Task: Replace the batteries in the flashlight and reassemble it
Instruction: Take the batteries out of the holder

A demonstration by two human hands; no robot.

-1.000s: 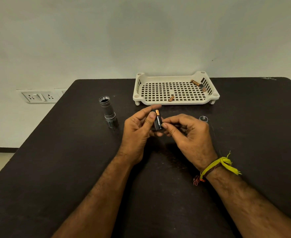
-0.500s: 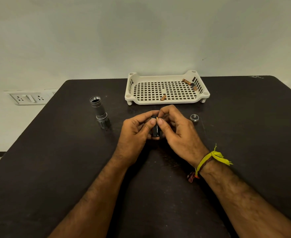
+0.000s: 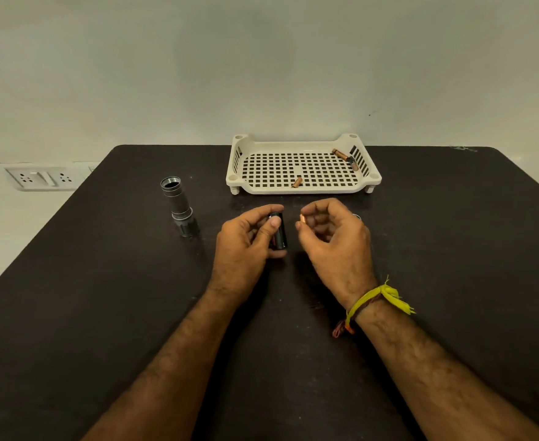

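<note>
Item: black battery holder [image 3: 279, 232], long axis near upright, which I see clamped between my left hand [image 3: 245, 240] thumb and fingers; copper-tipped battery [image 3: 302, 218] pinched in right hand [image 3: 331, 237] fingertips just beside it to the right; open flashlight body [image 3: 179, 206] stands well left.

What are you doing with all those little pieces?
A person is putting batteries into a flashlight. The left hand holds a black battery holder, and the right hand pinches a small copper-coloured battery beside it, not touching it. The flashlight body stands open on the dark table, waiting. A few more batteries lie in the white tray at the back. A small cap peeks out behind the right hand.
</note>
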